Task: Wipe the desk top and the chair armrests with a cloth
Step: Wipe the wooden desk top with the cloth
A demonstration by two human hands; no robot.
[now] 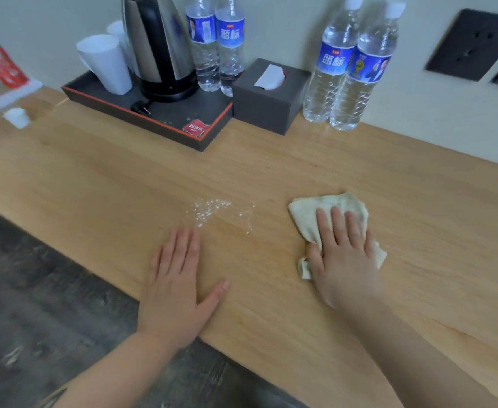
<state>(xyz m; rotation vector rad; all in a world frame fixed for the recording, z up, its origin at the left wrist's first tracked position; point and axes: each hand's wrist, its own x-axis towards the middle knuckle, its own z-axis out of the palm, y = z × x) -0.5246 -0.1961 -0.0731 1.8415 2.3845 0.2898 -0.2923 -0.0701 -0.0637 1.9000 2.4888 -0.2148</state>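
A light wooden desk top (271,172) fills the view. My right hand (344,254) lies flat on a crumpled pale cloth (330,206), pressing it onto the desk at the right of centre. To the left of the cloth a scatter of white crumbs (209,210) lies on the wood. My left hand (177,287) rests flat on the desk near its front edge, just below the crumbs, fingers together and holding nothing. No chair or armrest is in view.
Along the wall stand a dark tray (206,134) with a kettle (159,48), white cups (103,63) and two water bottles (216,42), a dark tissue box (268,104), and two more bottles (347,69). A small white cup (16,117) sits far left. Dark floor (36,304) lies below the desk edge.
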